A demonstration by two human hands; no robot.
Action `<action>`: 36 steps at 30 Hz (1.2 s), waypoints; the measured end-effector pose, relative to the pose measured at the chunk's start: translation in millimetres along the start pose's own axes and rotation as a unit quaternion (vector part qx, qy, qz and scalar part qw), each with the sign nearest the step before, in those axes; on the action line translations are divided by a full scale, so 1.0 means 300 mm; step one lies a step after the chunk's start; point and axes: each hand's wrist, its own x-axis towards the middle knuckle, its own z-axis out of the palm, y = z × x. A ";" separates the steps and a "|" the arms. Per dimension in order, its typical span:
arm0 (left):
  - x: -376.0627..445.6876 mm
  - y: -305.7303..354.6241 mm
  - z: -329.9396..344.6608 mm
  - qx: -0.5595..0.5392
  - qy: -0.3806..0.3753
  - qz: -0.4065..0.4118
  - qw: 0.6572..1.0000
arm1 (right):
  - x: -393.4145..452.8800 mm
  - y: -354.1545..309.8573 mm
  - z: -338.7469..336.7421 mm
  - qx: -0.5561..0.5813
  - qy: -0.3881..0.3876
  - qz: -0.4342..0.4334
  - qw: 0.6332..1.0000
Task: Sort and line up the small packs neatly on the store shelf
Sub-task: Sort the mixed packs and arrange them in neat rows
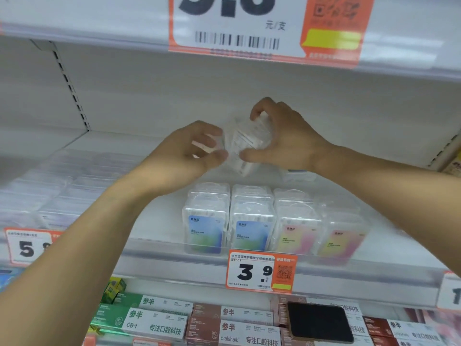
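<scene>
Both my hands are raised over the middle shelf [159, 255]. My right hand [282, 138] grips a clear plastic floss-pick pack [245, 143], tilted, its white back label toward me. My left hand [189, 151] pinches another clear pack [208, 146] right beside it; the two packs touch or overlap and are blurred. Below them, at the shelf front, stand rows of the same packs: two rows with blue labels [207, 231] [252, 233] and two with pink-yellow labels [296, 236] [339, 240].
A 3.9 price tag [260, 270] hangs on the shelf edge, a 5.9 tag [27, 245] at left. Clear flat packs [62, 191] fill the shelf's left. Toothpaste boxes [159, 320] and a black phone [320, 322] lie on the lower shelf. An upper shelf [99, 23] overhangs.
</scene>
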 end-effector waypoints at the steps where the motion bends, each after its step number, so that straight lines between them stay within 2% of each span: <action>1: 0.002 0.012 0.008 0.008 -0.010 0.012 1.000 | 0.000 -0.039 -0.008 0.043 0.008 0.025 0.999; 3: 0.007 0.027 0.018 0.015 -0.005 0.034 0.999 | 0.000 -0.106 -0.017 0.137 -0.006 0.098 0.986; 5: 0.018 0.028 0.016 0.047 0.046 0.061 0.996 | 0.001 -0.141 -0.023 0.237 -0.050 0.147 0.959; 7: 0.022 0.032 0.003 0.067 0.077 0.078 0.992 | -0.003 -0.148 -0.034 0.328 -0.091 0.151 0.928; 8: 0.021 0.031 -0.005 0.042 0.068 0.071 0.994 | -0.007 -0.144 -0.042 0.360 -0.103 0.146 0.915; 11: 0.021 0.007 -0.030 -0.127 0.006 0.010 0.992 | -0.011 -0.107 -0.057 0.398 -0.133 0.145 0.896; 15: 0.040 -0.055 -0.073 -0.265 0.044 -0.087 0.959 | -0.010 -0.035 -0.062 0.418 -0.141 0.173 0.881; 18: 0.045 -0.082 -0.089 -0.272 0.086 -0.133 0.949 | -0.011 -0.004 -0.075 0.437 -0.152 0.177 0.868; 21: 0.043 -0.096 -0.081 -0.252 0.110 -0.154 0.949 | -0.005 0.015 -0.082 0.431 -0.148 0.179 0.872; 27: 0.043 -0.133 -0.060 -0.219 0.066 -0.130 0.965 | 0.012 0.031 -0.082 0.309 -0.117 0.202 0.922; 31: 0.053 -0.154 -0.032 -0.163 0.048 -0.148 0.974 | 0.014 0.053 -0.072 0.251 -0.155 0.207 0.933; 36: 0.067 -0.096 -0.026 -0.169 0.108 -0.093 0.975 | 0.013 0.063 -0.068 0.243 -0.154 0.168 0.943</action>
